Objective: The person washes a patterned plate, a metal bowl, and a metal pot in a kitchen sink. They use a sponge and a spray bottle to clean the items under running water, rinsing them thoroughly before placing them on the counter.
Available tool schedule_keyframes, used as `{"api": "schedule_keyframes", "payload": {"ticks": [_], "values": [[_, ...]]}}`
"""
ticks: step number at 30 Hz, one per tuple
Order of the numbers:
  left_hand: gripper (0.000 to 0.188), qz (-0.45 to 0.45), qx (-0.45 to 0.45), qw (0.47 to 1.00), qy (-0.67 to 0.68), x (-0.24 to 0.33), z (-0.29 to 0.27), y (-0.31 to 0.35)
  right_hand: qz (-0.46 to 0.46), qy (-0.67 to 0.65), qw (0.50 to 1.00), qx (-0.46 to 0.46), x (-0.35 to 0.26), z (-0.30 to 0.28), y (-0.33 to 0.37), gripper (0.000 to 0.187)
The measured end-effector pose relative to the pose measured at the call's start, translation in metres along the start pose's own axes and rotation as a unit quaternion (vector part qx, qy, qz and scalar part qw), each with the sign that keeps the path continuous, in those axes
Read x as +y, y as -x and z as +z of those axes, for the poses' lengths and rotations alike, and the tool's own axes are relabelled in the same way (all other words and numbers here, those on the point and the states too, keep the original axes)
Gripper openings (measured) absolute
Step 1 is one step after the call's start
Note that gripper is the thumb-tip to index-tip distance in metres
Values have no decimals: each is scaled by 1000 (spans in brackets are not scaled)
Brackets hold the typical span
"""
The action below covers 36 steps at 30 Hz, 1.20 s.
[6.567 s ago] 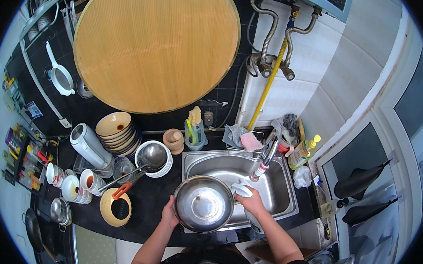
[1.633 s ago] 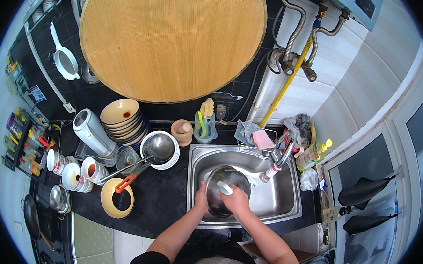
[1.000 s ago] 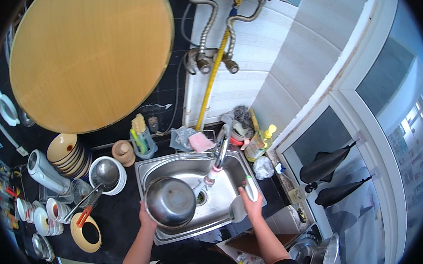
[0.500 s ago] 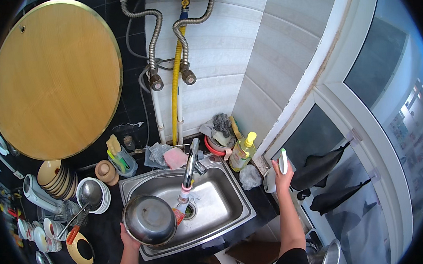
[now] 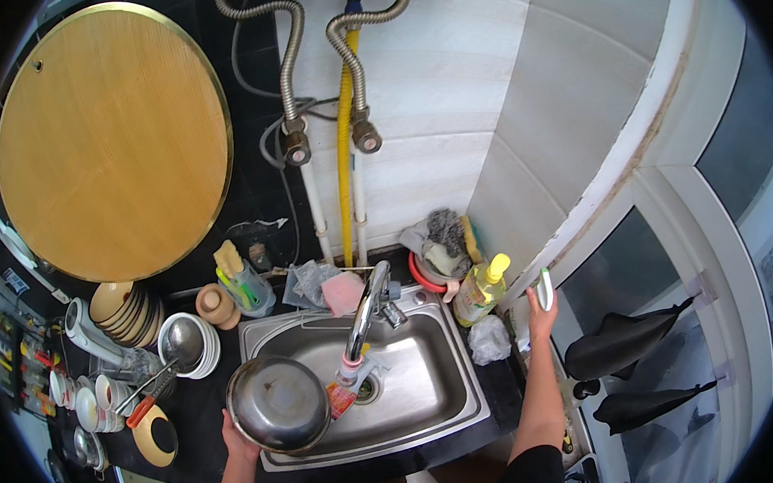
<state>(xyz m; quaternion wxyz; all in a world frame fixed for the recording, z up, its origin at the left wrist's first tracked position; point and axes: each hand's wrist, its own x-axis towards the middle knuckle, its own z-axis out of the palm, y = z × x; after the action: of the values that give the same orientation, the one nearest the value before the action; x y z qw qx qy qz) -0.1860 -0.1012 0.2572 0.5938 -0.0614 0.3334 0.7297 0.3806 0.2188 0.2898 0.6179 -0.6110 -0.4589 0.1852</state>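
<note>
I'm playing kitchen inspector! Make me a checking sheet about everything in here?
Surface: black counter with a metal sink set in it.
Job's things: metal bowl over the sink's left side; white handle with some green, its other end hidden.
Clutter: stacked bowls, cups, ladle, yellow-topped bottle.
Grips: left grip holds the metal bowl's edge; right grip holds the white handle, off to the sink's right.
Cables: grey cord by the wall, near metal hoses and a yellow pipe.
Surroundings: round board at left, pale tiles, black hanging things at right.
</note>
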Motion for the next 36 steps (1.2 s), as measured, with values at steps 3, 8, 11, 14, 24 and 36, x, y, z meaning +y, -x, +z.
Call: {"api": "schedule_keyframes", "payload": {"ticks": [3,8,11,14,24,36], "values": [[54,3,11,1000,-10,-2,7,2,-53,128,990,-9,7,-1,0,61],[54,-9,28,999,26,-6,6,5,-76,139,985,72,-56,14,96,37],[54,-17,36,999,23,-7,-3,-1,7,95,982,-163,-47,50,191,18],[54,-23,53,998,18,-7,-13,-5,310,-84,831,-454,71,116,303,24],[56,39,75,994,-75,3,-27,8,287,-286,813,-418,349,290,500,34],[54,6,22,999,-40,4,-41,9,254,116,920,-274,24,176,362,39]]}}
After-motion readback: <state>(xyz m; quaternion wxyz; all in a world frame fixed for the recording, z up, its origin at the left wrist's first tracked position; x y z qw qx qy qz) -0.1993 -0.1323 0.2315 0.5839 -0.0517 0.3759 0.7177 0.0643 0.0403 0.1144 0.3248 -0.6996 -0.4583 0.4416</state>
